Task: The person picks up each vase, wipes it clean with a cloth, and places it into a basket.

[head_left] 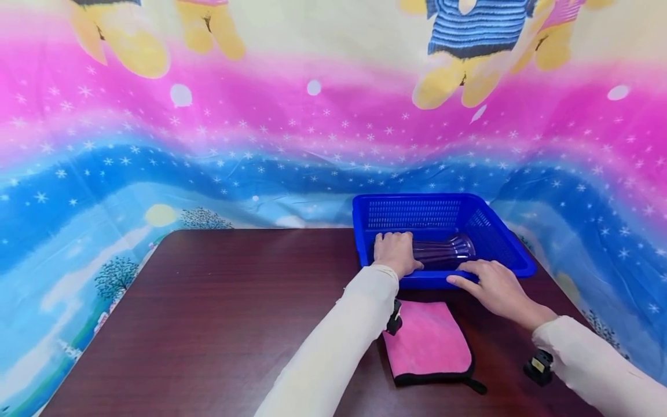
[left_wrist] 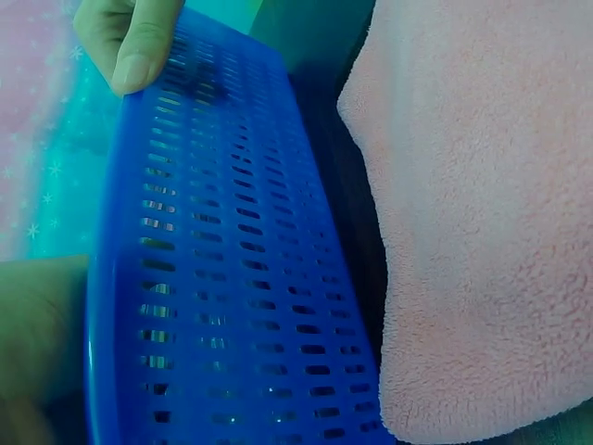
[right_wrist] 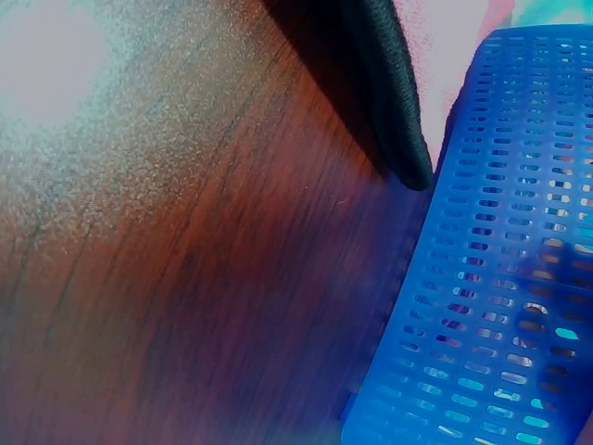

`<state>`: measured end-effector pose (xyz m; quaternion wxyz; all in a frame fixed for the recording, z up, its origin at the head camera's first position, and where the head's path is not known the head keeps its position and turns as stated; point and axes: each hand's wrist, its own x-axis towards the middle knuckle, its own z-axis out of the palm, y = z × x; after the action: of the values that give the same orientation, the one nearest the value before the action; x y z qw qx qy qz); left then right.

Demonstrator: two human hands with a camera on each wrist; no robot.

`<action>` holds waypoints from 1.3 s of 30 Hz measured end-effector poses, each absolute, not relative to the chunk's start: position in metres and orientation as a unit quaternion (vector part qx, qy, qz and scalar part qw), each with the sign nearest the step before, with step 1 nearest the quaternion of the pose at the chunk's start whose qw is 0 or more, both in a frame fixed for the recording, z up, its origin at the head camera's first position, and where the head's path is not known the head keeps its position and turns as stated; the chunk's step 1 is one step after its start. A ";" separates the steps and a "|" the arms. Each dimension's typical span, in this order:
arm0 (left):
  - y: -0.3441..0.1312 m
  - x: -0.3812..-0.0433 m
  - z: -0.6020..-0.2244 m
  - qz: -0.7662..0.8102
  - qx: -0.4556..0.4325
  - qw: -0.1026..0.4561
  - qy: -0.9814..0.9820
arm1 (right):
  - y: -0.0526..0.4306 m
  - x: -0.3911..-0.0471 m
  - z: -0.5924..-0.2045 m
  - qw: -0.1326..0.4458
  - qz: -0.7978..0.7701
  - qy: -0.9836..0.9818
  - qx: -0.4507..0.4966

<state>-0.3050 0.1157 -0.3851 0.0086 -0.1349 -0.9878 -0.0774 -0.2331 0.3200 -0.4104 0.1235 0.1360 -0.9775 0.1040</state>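
A clear ribbed glass vase (head_left: 448,249) lies on its side inside the blue plastic basket (head_left: 411,282). My left hand (head_left: 395,253) reaches over the basket's near rim and grips the vase at its left end; most of those fingertips are hidden. At the near right part of the rim, my right hand (head_left: 492,288) holds the basket edge. In the left wrist view, the right thumb (left_wrist: 144,56) presses the outer face of the perforated wall, with curled fingers across the rim. A folded pink cloth (head_left: 429,341) with black edging lies in front of the basket.
The dark reddish-brown wooden table (head_left: 219,301) extends left of the basket. Behind it hangs a colourful printed curtain (head_left: 292,133), close to the basket's back. A black loop (head_left: 476,385) sticks out from the cloth's near right corner.
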 end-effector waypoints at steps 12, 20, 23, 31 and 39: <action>0.108 -0.296 -0.378 -0.073 -0.156 0.024 -0.985 | 0.323 -0.234 -0.410 0.132 0.098 -0.977 0.135; 0.105 -0.294 -0.373 -0.074 -0.172 0.025 -0.982 | 0.322 -0.234 -0.409 0.137 0.104 -0.975 0.138; 0.105 -0.293 -0.370 -0.082 -0.170 0.024 -0.982 | 0.322 -0.233 -0.407 0.132 0.108 -0.976 0.137; 0.102 -0.288 -0.365 -0.093 -0.176 0.048 -0.979 | 0.321 -0.232 -0.405 0.116 0.130 -0.975 0.137; 0.093 -0.279 -0.361 -0.095 -0.199 0.077 -0.972 | 0.321 -0.233 -0.403 0.099 0.171 -0.971 0.136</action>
<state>-0.2793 0.0926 -0.3609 0.0771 -0.1993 -0.9722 -0.0953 -0.2330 0.3205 -0.4030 0.0991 0.1359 -0.9708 0.1711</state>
